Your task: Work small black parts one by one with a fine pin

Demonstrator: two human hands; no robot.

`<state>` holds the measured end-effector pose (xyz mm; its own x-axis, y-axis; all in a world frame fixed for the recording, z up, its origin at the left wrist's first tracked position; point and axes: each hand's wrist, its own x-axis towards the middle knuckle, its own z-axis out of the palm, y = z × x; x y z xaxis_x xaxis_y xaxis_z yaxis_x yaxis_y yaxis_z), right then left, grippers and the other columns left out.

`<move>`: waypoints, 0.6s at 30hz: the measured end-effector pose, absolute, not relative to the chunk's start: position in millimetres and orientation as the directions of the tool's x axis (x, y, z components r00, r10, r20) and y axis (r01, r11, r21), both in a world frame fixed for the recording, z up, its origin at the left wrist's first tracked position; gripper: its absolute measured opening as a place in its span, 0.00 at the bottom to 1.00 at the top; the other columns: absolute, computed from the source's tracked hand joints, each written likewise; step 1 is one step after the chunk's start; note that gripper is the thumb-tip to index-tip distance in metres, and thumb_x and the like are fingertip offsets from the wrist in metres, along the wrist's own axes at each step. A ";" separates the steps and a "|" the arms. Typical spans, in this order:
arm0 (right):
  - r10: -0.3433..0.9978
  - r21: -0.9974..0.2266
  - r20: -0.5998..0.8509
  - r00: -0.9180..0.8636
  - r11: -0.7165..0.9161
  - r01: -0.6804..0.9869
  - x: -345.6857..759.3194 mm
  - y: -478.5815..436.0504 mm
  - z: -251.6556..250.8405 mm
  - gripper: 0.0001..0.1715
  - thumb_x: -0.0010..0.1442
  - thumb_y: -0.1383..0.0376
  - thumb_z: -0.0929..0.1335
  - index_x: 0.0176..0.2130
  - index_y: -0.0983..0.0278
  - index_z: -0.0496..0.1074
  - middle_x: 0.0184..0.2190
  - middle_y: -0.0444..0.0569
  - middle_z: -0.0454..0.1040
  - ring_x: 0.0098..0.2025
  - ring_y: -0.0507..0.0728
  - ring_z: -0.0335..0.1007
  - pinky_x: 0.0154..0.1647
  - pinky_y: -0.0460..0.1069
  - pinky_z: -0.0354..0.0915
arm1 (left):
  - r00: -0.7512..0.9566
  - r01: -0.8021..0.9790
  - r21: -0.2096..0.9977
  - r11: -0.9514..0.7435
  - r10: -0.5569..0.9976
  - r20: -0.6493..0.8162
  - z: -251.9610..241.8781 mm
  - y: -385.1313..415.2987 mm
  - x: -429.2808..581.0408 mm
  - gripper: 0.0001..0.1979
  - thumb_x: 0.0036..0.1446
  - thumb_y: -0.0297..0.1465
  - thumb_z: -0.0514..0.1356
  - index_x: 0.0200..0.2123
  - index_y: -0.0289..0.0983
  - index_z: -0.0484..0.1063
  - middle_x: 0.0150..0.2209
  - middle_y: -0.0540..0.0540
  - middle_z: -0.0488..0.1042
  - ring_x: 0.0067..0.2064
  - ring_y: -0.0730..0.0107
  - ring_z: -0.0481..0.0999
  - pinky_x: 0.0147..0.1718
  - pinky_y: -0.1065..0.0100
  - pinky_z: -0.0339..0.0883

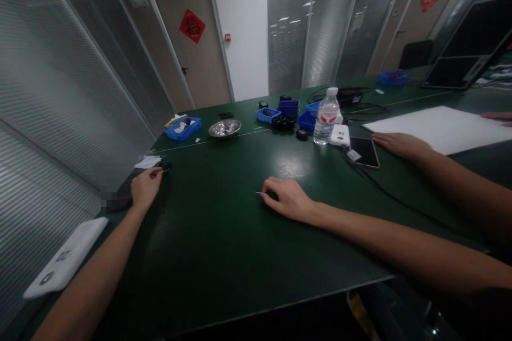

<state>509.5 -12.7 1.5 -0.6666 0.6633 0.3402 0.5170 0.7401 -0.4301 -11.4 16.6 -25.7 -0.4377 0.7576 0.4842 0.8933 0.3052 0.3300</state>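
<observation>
At the left side of the dark green table [208,256], my left hand [146,187] is closed in a pinch. A small dark object [166,166] shows at its fingertips; its kind is too small to tell. White paper [148,162] lies just beyond that hand. My right hand [288,198] rests near the table's middle, with thumb and forefinger pinched together. From them a thin, pale, needle-like piece [258,192] sticks out to the left. Its other end is hidden by the fingers.
Along the back stand a blue basket [184,129], a metal bowl [216,133], blue bins [288,107] and a water bottle [327,117]. A phone [366,152] and cable [384,192] lie right, beside another person's hand [400,145] on a white sheet [448,128]. A white device [66,258] is at left.
</observation>
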 end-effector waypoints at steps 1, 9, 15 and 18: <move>0.664 -0.433 0.335 -0.668 0.739 0.517 509.5 -12.8 2.0 0.08 0.69 0.61 0.66 0.42 0.63 0.72 0.39 0.47 0.74 0.35 0.53 0.68 0.35 0.48 0.61 | -0.434 0.896 0.324 0.304 0.759 0.486 -25.4 16.3 -11.0 0.20 0.62 0.40 0.57 0.51 0.40 0.81 0.38 0.42 0.83 0.39 0.56 0.81 0.40 0.64 0.71; 0.664 -0.443 0.323 -0.675 0.736 0.512 509.8 -12.3 3.0 0.08 0.70 0.61 0.66 0.43 0.63 0.72 0.40 0.47 0.74 0.35 0.53 0.69 0.35 0.48 0.62 | -0.306 0.949 0.228 0.217 0.810 0.501 -24.3 16.2 -12.5 0.18 0.64 0.36 0.56 0.50 0.39 0.81 0.50 0.41 0.81 0.48 0.53 0.79 0.50 0.60 0.70; 0.667 -0.443 0.315 -0.675 0.732 0.517 509.5 -12.0 2.9 0.08 0.69 0.61 0.66 0.43 0.63 0.73 0.40 0.47 0.75 0.35 0.53 0.69 0.36 0.48 0.62 | -0.233 0.970 0.179 0.162 0.826 0.513 -25.0 16.8 -12.1 0.18 0.64 0.33 0.54 0.49 0.36 0.81 0.51 0.39 0.79 0.51 0.53 0.78 0.55 0.60 0.67; 0.666 -0.441 0.317 -0.675 0.734 0.517 509.1 -12.0 2.5 0.08 0.69 0.61 0.66 0.43 0.63 0.72 0.39 0.47 0.75 0.35 0.53 0.69 0.35 0.48 0.61 | -0.220 0.974 0.163 0.157 0.828 0.515 -25.1 16.1 -10.5 0.18 0.64 0.33 0.53 0.48 0.36 0.81 0.50 0.39 0.79 0.50 0.53 0.78 0.54 0.60 0.67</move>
<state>509.1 -12.0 2.5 -0.6753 0.6660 0.3167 0.5170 0.7338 -0.4406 -10.5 16.1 -25.1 -0.2198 0.8285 0.5151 0.9740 0.1571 0.1630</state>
